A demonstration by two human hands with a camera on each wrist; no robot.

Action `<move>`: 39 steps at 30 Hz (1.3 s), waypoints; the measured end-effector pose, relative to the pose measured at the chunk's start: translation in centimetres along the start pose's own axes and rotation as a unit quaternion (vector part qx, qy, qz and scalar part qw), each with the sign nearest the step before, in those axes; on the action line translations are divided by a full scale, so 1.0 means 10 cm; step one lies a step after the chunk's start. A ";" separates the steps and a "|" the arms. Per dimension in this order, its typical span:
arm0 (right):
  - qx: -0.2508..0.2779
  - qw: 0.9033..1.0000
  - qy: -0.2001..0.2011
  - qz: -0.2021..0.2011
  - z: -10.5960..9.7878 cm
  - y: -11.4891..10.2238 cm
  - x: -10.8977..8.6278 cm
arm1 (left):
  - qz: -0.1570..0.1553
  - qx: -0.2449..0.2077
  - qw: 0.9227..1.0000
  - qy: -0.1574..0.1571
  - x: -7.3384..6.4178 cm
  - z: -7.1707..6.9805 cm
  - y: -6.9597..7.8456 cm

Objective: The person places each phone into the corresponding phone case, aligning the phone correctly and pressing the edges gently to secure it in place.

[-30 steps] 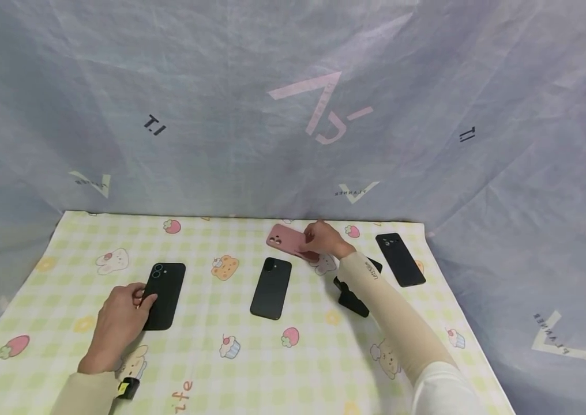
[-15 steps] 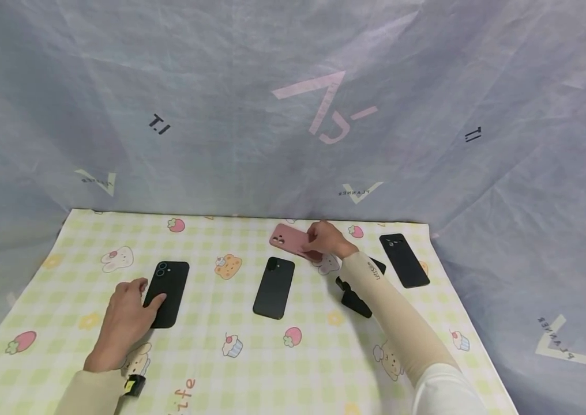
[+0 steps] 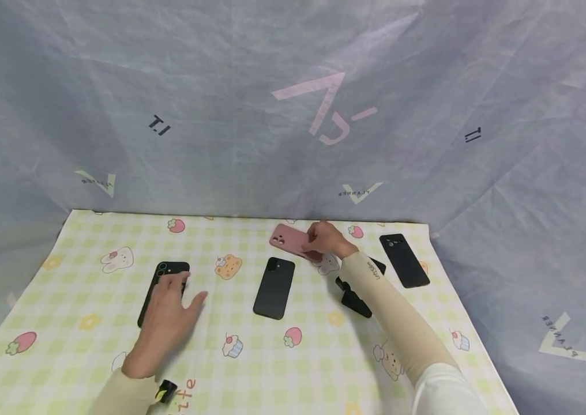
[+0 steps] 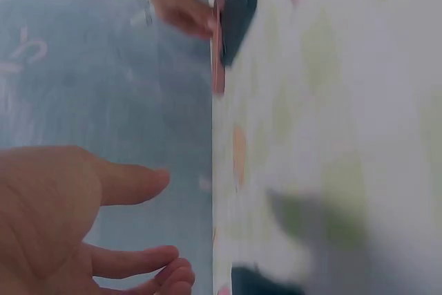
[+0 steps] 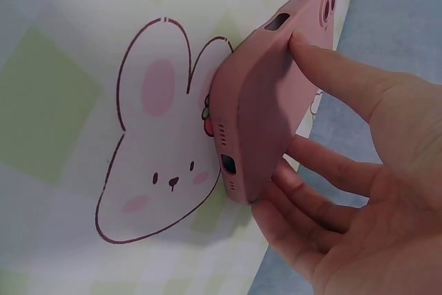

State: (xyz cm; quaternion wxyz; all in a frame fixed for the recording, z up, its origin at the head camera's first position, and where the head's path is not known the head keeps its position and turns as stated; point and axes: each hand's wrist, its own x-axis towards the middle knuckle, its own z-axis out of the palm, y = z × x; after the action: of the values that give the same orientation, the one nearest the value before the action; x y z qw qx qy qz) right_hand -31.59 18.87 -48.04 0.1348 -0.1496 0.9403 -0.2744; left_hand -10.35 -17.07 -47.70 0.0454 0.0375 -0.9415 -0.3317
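To the near right of the pink rounded-rectangular phone case (image 3: 289,237), the beige fabric right sleeve (image 3: 394,314) obscures part of a flat black object (image 3: 357,304).

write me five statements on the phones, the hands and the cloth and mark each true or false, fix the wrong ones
1. The right hand holds the pink phone case. True.
2. Neither hand touches the dark phone in the middle. True.
3. The left hand grips the pink phone case too. False: its thumb and fingers are apart with nothing between them; in the head view it overlaps the black phone at the left.
4. The tablecloth is plain white. False: it has pale green checks and cartoon prints.
5. In the head view, the right sleeve partly hides something black on the cloth. True.
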 end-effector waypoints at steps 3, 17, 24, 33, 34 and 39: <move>0.003 1.000 -0.002 0.003 0.00 -0.01 -0.01 | 0.001 -0.006 0.999 -0.033 0.00 0.10 0.12; -0.017 1.000 0.000 0.026 0.01 0.01 0.05 | 0.018 -0.027 0.993 -0.110 0.04 0.57 0.53; -0.024 0.999 0.006 0.043 0.01 -0.03 0.02 | 0.040 0.024 0.995 -0.088 0.06 0.71 0.68; -0.024 0.999 0.012 0.047 0.03 -0.07 0.01 | 0.072 0.028 0.994 -0.083 0.12 0.86 0.84; -0.025 0.998 0.013 0.047 0.03 -0.07 0.01 | 0.073 0.029 0.993 -0.084 0.12 0.88 0.85; -0.026 0.998 0.012 0.051 0.04 -0.07 0.00 | 0.084 0.054 0.993 -0.064 0.14 0.97 0.92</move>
State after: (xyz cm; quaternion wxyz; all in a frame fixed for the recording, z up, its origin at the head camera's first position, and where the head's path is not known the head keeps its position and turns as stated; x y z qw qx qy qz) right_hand -31.29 18.16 -47.96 0.1340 -0.1015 0.9549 -0.2447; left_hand -13.20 -4.03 -49.37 0.0105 -0.0609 -0.9588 -0.2771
